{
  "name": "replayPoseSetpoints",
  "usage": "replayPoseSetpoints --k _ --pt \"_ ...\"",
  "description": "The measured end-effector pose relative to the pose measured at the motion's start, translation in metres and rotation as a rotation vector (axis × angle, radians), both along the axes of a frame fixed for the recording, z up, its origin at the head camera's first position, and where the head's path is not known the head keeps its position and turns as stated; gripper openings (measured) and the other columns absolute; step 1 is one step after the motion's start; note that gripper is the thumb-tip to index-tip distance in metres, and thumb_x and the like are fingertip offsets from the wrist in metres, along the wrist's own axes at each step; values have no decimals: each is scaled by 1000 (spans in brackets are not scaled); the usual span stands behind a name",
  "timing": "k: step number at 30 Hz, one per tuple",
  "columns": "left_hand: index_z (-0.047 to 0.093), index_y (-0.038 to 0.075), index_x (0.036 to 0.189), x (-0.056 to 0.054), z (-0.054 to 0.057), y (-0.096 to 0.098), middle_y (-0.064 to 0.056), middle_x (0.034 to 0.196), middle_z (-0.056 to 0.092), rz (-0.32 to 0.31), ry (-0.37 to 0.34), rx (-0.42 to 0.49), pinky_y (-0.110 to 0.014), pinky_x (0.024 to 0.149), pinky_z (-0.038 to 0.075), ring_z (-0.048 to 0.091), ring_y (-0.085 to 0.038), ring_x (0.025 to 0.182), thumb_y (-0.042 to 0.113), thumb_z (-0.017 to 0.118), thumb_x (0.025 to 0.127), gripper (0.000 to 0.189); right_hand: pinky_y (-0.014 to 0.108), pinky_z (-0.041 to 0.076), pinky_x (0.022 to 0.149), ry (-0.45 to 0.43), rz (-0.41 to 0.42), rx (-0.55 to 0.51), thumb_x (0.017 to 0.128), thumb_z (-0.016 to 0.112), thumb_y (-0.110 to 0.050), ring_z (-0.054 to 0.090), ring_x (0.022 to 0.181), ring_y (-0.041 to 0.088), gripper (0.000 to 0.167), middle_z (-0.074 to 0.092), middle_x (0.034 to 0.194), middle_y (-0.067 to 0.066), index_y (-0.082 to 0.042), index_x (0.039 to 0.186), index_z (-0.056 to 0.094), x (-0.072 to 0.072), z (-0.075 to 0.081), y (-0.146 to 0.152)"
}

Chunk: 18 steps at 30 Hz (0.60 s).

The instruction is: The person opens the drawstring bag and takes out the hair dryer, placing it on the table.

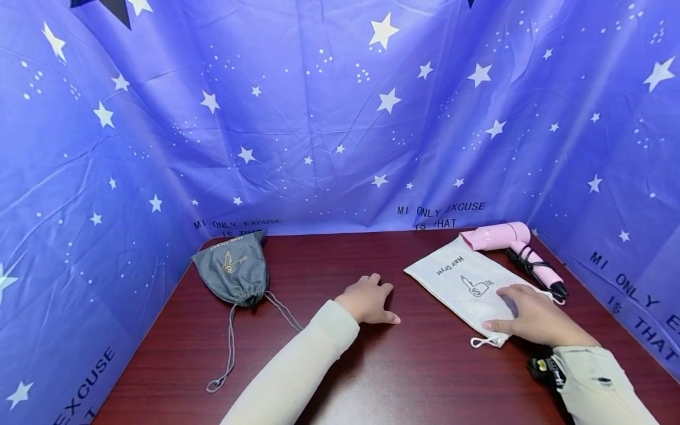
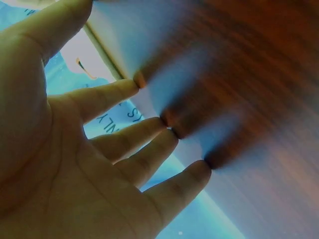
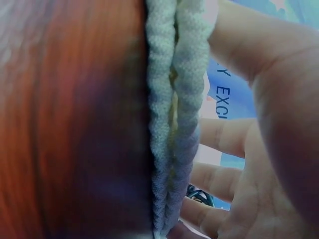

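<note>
A: What is seen under the right hand [image 1: 536, 319]?

B: A white drawstring pouch [image 1: 467, 283], printed "Hair Dryer", is lain flat on the dark red table [image 1: 425, 378] in the lower right of the head view. The hand is laid on the pouch's near end with its fingers stretched flat; nothing is gripped. In the right wrist view the pouch's hem [image 3: 172, 124] is seen edge-on against the wood, with the thumb placed against it and the fingers [image 3: 224, 137] spread behind.

A: And the left hand [image 1: 369, 301]?

B: It is rested on bare wood at the centre of the head view, well apart from the pouch. The fingers are relaxed and nothing is held. In the left wrist view the fingertips [image 2: 202, 167] are shown touching the tabletop.

A: What else is shown?

B: A pink hair dryer [image 1: 510, 245], with its black cord wound round the handle, is lain at the right edge, just beyond the white pouch and touching its far corner. A grey drawstring bag [image 1: 234, 271] is placed at the left, its cords trailed toward the bottom of the frame. A blue star-printed cloth [image 1: 340, 118] is hung behind and at both sides.
</note>
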State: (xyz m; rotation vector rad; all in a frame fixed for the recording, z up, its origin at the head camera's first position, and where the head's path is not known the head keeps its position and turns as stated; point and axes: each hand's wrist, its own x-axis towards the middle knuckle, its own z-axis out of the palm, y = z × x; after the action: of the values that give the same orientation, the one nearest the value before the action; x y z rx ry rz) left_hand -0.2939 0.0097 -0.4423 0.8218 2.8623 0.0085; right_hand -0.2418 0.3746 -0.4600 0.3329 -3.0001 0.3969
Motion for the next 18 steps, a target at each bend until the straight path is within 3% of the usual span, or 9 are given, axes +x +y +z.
replayPoseSetpoints --k 5,10,18 --pt "55 24 149 1 -2 -20 -6 158 47 -42 11 59 -44 103 53 49 -26 143 58 70 92 68 67 45 95 2 8 6 73 85 -63 56 120 52 90 61 127 34 7 126 65 -1 2 -3" --pt "63 20 140 9 -2 -55 -6 153 53 -83 34 123 -39 108 50 55 -24 139 54 70 93 58 66 46 95 39 34 19 72 87 -58 58 118 51 81 64 123 32 3 121 69 -3 6 -12" --pt "68 15 134 28 8 -103 -6 150 57 -57 -15 141 -42 110 48 56 -25 138 48 71 95 52 61 48 95 170 133 -16 79 88 -39 65 110 46 52 68 116 25 -2 112 73 -8 11 -40"
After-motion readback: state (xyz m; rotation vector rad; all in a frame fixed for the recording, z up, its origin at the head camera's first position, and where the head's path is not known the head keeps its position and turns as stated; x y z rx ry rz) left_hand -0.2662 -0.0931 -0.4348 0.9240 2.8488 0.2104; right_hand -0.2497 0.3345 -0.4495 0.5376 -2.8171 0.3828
